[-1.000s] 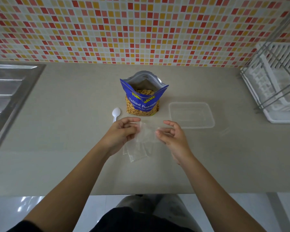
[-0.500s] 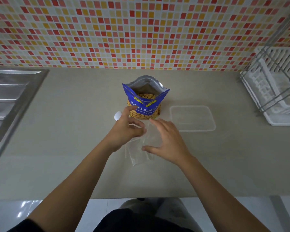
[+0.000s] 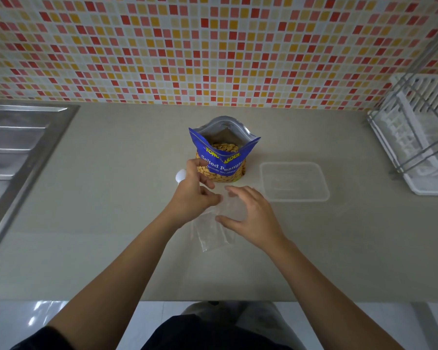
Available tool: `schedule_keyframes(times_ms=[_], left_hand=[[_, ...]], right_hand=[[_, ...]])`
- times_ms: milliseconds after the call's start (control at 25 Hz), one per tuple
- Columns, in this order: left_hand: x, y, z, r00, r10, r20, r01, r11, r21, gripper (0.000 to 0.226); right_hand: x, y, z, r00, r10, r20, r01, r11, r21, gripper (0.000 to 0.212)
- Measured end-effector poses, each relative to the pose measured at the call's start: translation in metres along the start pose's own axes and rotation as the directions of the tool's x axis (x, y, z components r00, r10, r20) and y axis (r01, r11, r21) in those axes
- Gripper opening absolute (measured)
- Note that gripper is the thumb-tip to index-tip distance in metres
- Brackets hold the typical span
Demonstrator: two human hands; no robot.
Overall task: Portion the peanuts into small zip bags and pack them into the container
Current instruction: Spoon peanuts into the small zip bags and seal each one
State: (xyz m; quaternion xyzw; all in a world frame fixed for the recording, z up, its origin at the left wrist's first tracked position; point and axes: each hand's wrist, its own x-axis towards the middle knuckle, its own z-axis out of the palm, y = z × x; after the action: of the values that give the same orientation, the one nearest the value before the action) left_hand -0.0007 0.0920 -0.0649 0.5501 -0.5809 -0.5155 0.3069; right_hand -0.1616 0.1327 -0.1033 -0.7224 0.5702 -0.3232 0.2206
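Observation:
A blue bag of salted peanuts [image 3: 223,157] stands open at the counter's middle, nuts showing inside. Just in front of it lie a few small clear zip bags [image 3: 211,234] in a loose pile. My left hand [image 3: 195,193] pinches the top of one clear bag between thumb and fingers. My right hand [image 3: 248,215] lies over the pile with fingers spread, touching the plastic. A clear rectangular container [image 3: 295,181] sits empty to the right of the peanut bag. A white plastic spoon [image 3: 180,176] peeks out behind my left hand.
A steel sink drainboard [image 3: 18,157] fills the left side. A white dish rack [image 3: 420,137] stands at the far right. A tiled wall backs the beige counter [image 3: 106,198]; its front edge runs near my body.
Both hands moved forward onto the zip bags. My right hand went from curled beside the pile to spread flat over it; my left hand shifted toward the peanut bag, hiding most of the spoon.

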Motion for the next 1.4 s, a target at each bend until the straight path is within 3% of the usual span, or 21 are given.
schedule_keyframes(times_ms=[120,200,240,320,360,440,520,720,800,920,1000,1040,1200,1400], left_hand=[[0.001,-0.001,-0.005,0.998,-0.029,0.050,0.030,1.000,-0.010,0.063],[0.003,-0.007,-0.007,0.998,-0.055,0.032,0.057,0.994,-0.096,0.036],[0.006,-0.013,-0.011,0.994,-0.080,-0.074,0.073,0.993,-0.091,0.015],[0.017,-0.037,-0.023,0.935,-0.119,-0.333,0.174,0.975,0.140,0.019],[0.018,-0.050,-0.030,0.917,-0.125,-0.380,0.250,0.921,0.299,0.020],[0.017,-0.071,-0.035,0.912,-0.171,-0.373,0.354,0.788,0.505,0.027],[0.015,-0.084,-0.032,0.918,-0.207,-0.337,0.379,0.704,0.601,0.031],[0.022,-0.088,-0.024,0.932,-0.147,-0.332,0.354,0.571,0.741,0.014],[0.022,-0.087,-0.024,0.931,-0.137,-0.339,0.354,0.572,0.740,0.015],[0.017,-0.078,-0.031,0.887,-0.042,-0.461,0.307,0.799,0.517,0.016],[0.008,-0.060,-0.038,0.856,-0.018,-0.516,0.149,0.965,0.214,0.013],[0.000,-0.049,-0.041,0.854,-0.019,-0.520,0.051,0.998,0.047,0.012],[-0.025,-0.011,-0.049,0.844,-0.012,-0.536,-0.217,0.906,-0.363,0.012],[-0.013,0.021,-0.054,0.876,-0.071,-0.477,-0.262,0.761,-0.594,0.015]], right_hand=[[0.000,0.000,0.002,0.999,-0.018,-0.048,0.020,0.999,0.034,0.049],[0.000,0.001,0.000,0.995,-0.010,-0.100,0.018,0.997,0.081,0.044],[0.001,0.002,-0.001,0.992,-0.002,-0.127,0.016,0.994,0.106,0.044],[0.000,0.005,-0.006,0.987,0.030,-0.159,-0.005,0.988,0.153,0.051],[0.000,0.005,-0.007,0.985,0.038,-0.166,-0.008,0.984,0.178,0.055],[-0.001,0.005,-0.010,0.983,0.031,-0.180,0.006,0.979,0.203,0.060],[-0.001,0.004,-0.010,0.983,0.014,-0.181,0.023,0.979,0.204,0.061],[-0.002,0.006,-0.013,0.983,0.003,-0.183,0.032,0.982,0.187,0.062],[-0.002,0.006,-0.014,0.984,0.001,-0.178,0.030,0.984,0.175,0.062],[-0.001,0.007,-0.016,0.985,-0.006,-0.173,0.035,0.985,0.166,0.063],[0.000,0.010,-0.017,0.984,-0.002,-0.180,0.032,0.987,0.160,0.063],[0.001,0.011,-0.018,0.983,0.001,-0.181,0.027,0.988,0.155,0.063],[0.004,0.014,-0.019,0.980,0.014,-0.197,0.020,0.985,0.169,0.063],[0.024,0.007,-0.026,0.972,-0.020,-0.233,0.060,0.984,0.167,0.062]])
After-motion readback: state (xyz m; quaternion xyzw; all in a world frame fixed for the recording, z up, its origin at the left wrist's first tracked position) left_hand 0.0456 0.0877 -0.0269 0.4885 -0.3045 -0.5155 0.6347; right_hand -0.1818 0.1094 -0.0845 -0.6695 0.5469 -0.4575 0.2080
